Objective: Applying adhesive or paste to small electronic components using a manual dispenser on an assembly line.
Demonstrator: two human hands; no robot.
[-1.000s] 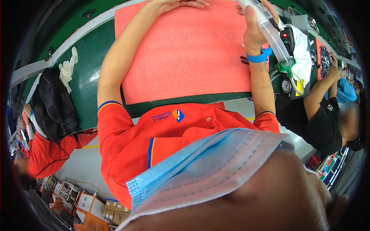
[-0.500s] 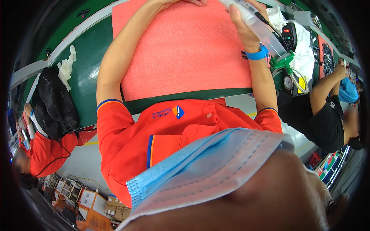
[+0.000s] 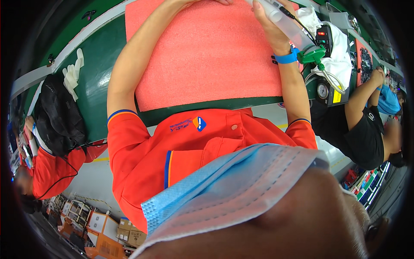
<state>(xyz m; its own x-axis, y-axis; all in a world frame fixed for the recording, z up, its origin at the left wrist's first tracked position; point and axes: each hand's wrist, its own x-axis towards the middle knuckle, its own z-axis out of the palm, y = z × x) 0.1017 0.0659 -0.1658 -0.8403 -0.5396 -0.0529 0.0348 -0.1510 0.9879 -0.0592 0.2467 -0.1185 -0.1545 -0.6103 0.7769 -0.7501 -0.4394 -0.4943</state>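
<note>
My right hand point(image 3: 271, 26) is closed around a clear dispensing syringe point(image 3: 293, 32), thumb along its barrel. The barrel slants down to the right to a green adapter cap point(image 3: 312, 55), from which a pale air hose point(image 3: 333, 80) loops. A thin black cable with a plug runs alongside the barrel. The syringe's tip lies beyond the top edge. My left hand point(image 3: 217, 1) shows only a few fingers at the top edge, over the pink foam mat point(image 3: 207, 60); whether it holds anything is hidden. A blue band circles my right wrist.
Right of the mat stands a black dispenser unit point(image 3: 330, 93) with a pressure gauge and white cloth point(image 3: 338, 64) over it. White gloves point(image 3: 72, 75) and a black bag point(image 3: 60, 116) lie on the green bench to the left. Co-workers sit on both sides.
My right hand and the syringe have shifted slightly up. The green adapter cap has moved up and left and turned, and the hose follows it. My left arm barely moved.
</note>
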